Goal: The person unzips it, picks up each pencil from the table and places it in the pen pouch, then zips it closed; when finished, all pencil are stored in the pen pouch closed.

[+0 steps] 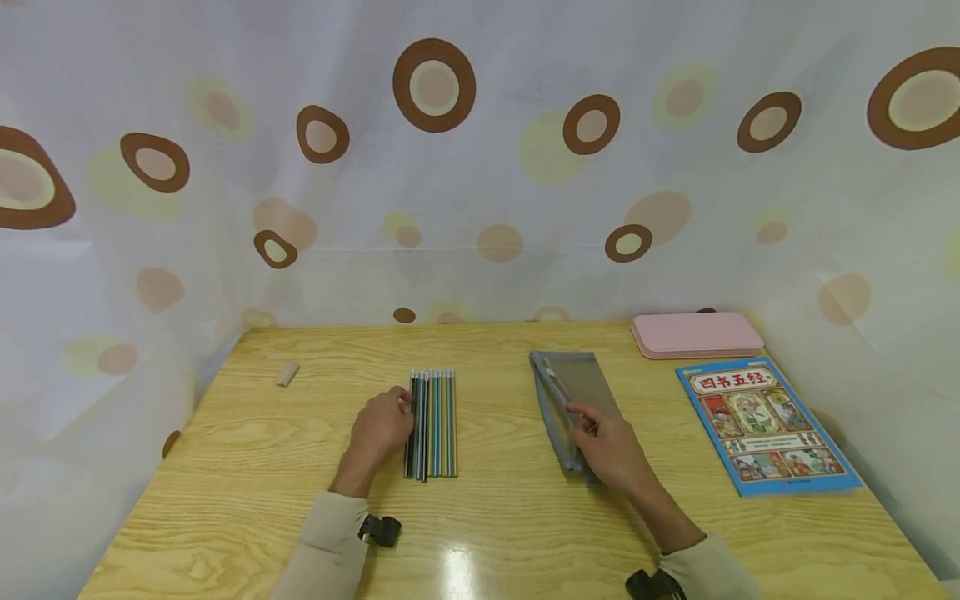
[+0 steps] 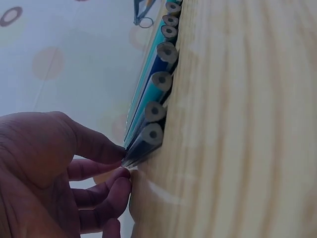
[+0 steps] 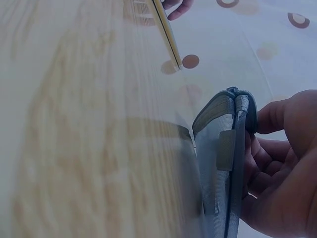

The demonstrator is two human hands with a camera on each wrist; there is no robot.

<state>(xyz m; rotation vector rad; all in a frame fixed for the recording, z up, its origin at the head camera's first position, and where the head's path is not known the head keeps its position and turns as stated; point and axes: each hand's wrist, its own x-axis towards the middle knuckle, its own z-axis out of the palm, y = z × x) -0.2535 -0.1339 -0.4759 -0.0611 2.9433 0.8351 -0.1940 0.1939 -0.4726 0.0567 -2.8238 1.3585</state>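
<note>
A row of several pencils (image 1: 433, 425), dark at the left and blue and yellow toward the right, lies side by side on the table. My left hand (image 1: 382, 421) is at the row's left edge, its thumb (image 2: 101, 148) and curled fingers pinching the outermost dark pencil (image 2: 143, 145). To the right, a grey zippered mesh pouch (image 1: 596, 379) lies with its zip side facing the pencils. My right hand (image 1: 609, 446) grips the pouch's edge, with the thumb on one side and fingers curled behind, as the right wrist view shows. What the pouch contains is unclear.
A small beige eraser-like block (image 1: 287, 373) lies at the table's left rear. At the back right is a pink case (image 1: 697, 335), with a blue illustrated book (image 1: 768, 427) in front of it. Patterned curtain (image 1: 480, 167) hangs behind and beside the wooden table (image 1: 510, 533).
</note>
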